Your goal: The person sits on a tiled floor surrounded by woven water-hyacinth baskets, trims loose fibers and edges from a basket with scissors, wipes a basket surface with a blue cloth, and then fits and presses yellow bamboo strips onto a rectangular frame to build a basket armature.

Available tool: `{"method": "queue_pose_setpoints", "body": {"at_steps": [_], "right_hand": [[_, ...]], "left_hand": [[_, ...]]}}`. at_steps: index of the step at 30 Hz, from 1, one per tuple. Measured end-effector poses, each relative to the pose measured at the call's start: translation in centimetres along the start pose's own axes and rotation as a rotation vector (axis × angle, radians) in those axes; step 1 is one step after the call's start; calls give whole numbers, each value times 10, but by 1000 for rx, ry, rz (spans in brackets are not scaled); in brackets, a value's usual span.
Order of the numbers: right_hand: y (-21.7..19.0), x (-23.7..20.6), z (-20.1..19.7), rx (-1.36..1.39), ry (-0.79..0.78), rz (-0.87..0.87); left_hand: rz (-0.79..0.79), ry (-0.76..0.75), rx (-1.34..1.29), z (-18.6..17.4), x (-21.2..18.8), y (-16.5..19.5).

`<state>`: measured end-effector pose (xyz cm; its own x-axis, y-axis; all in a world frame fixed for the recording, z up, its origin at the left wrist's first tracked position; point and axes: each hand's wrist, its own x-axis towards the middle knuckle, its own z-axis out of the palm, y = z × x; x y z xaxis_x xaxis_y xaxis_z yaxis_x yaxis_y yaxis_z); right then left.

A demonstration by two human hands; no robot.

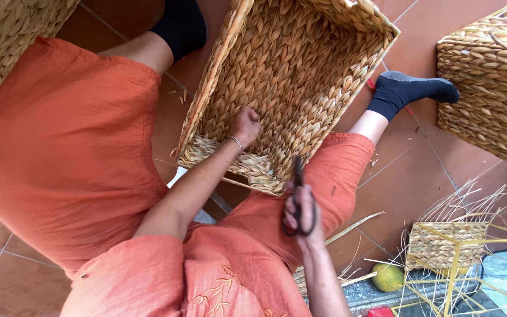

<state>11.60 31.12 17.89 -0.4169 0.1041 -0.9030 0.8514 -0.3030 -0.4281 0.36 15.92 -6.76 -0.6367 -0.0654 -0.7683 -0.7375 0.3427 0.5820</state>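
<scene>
We see the left hand (246,125) reaching inside the woven basket (300,64), its fingers curled and pressing against the braided inner wall near the rim; a thin bracelet (236,141) sits at the wrist. Whether it pinches a strand there, we cannot tell. The basket lies tilted across the lap, its open mouth facing the person, its near rim resting between the two hands and just above the right one.

The right hand (303,214) is clenched around the handles of dark scissors (298,196), whose blades point up toward the basket's near edge, just touching or nearly touching it. The scissors sit just below the left hand, off to its right.

Further right of the right hand we see another finished basket (488,88) on the tiled floor, well apart. Below it stands a yellow wire frame (453,258) partly woven, with loose straw stalks. A green fruit (388,277) lies just beside that frame, near the right forearm.
</scene>
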Motion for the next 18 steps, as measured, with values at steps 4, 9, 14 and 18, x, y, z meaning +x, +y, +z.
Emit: {"method": "queue_pose_setpoints", "body": {"at_steps": [4, 9, 14, 18], "right_hand": [[-15, -19, -23, 172, 78, -167], [-11, -21, -41, 241, 104, -259], [6, -22, -34, 286, 64, -205], [21, -21, -8, 285, -16, -173]], "left_hand": [[249, 187, -60, -14, 12, -10], [213, 33, 24, -23, 8, -22], [105, -137, 90, -11, 3, -12], [202, -169, 35, 28, 11, 17]]}}
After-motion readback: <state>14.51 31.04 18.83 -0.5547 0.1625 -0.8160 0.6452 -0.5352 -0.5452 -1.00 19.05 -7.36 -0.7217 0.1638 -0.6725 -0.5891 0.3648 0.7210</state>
